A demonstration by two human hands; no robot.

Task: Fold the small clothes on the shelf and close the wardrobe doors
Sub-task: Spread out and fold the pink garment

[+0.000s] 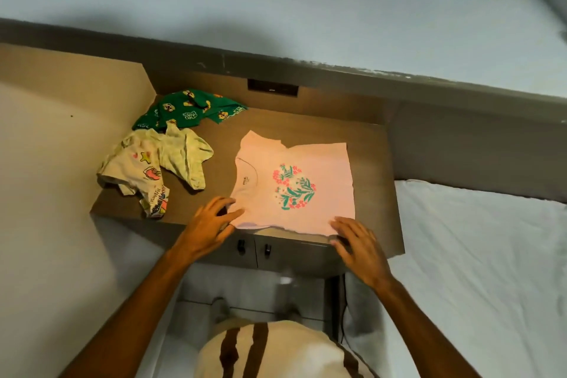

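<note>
Pink floral shirt (294, 184) flat on brown shelf (374, 163); hands on near edge

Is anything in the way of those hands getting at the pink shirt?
Nothing visible. The left hand and right hand already touch the pink shirt at its near edge; the other clothes lie apart, to the left.
</note>
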